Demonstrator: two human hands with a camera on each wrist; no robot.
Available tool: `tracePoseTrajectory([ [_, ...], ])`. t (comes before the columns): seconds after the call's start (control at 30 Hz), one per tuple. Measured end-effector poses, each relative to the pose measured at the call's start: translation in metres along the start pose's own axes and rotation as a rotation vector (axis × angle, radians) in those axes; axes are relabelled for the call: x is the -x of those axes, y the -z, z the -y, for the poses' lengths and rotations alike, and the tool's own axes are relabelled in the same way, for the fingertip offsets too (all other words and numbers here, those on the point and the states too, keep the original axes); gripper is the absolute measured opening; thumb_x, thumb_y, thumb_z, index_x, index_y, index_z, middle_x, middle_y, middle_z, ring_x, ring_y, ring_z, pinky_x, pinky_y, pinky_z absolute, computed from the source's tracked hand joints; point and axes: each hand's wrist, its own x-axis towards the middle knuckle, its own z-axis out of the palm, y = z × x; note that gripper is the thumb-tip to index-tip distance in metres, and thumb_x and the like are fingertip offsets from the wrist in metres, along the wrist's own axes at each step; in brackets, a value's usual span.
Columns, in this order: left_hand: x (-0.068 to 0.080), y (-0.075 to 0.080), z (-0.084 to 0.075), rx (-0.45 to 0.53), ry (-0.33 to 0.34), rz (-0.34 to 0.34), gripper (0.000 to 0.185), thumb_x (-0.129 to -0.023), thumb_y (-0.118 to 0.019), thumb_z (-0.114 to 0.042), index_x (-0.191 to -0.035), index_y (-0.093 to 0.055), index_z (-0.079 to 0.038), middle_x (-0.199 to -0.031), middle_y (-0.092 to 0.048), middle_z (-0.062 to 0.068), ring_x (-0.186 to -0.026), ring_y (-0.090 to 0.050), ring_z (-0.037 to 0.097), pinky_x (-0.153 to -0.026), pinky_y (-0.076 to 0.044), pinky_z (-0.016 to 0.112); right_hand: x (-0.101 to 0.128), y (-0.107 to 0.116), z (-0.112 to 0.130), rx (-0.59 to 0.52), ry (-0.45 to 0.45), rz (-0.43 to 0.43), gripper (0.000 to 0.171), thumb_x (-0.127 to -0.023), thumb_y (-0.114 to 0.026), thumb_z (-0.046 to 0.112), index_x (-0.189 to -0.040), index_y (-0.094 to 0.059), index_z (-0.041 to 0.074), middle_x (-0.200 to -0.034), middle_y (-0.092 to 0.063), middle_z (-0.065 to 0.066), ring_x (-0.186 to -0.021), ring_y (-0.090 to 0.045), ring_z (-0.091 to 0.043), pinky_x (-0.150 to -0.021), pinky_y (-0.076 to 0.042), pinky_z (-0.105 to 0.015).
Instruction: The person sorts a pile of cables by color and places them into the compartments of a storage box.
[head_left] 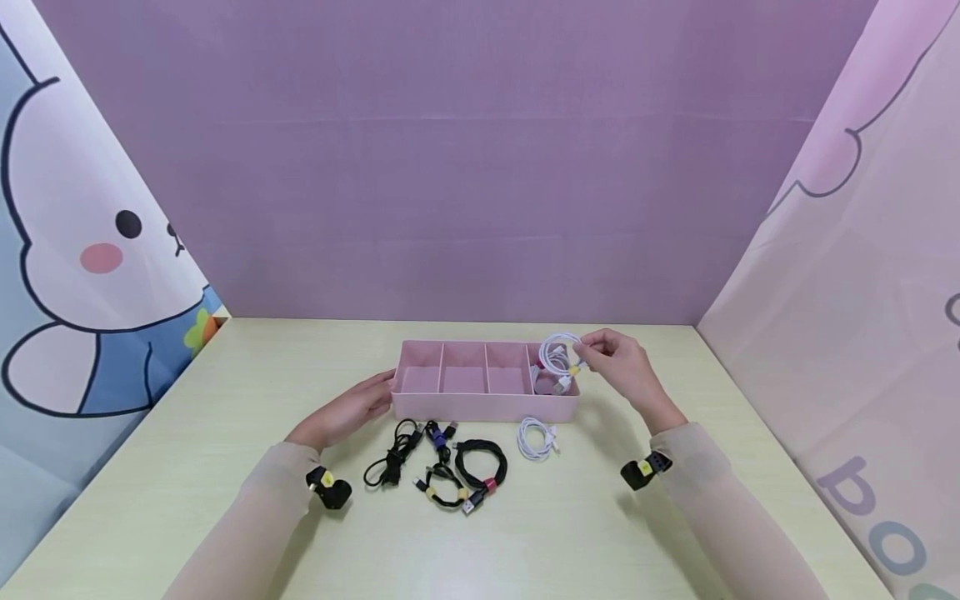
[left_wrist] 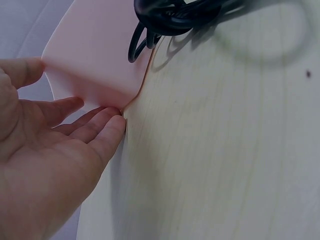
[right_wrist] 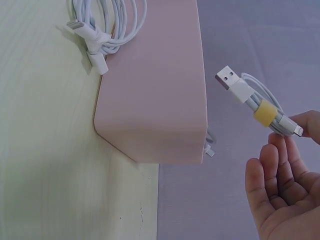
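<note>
Only partial big letters, maybe "o", on right curtain (head_left: 870, 492); nothing else legible.

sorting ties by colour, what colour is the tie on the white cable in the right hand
Yellow tie on the white cable; clearest in the right wrist view.

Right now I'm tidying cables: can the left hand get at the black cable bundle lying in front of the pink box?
Probably yes. The left hand rests open against the pink box end, and the black cable bundle lies just beside it on bare table, nothing between.
</note>
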Motion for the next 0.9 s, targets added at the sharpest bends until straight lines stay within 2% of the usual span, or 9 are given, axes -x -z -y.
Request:
tracePoseTrajectory([
  [0.9, -0.001, 0.0, 0.001, 0.004, -0.001, -0.001, 0.058, -0.113, -0.028, -0.029, -0.16, -0.008, 0.0, -0.163, -0.02, 0.022, -0.148, -0.023, 0.038, -0.122, -0.021, 0.047, -0.007, -0.009, -0.011, 0.027, 0.024, -0.013, 0.03, -0.095, -0.07, 0.034, -0.105, -0.068, 0.006, -0.086, -0.067, -0.004, -0.078, -0.06, -0.019, -0.063, -0.051, -0.026],
])
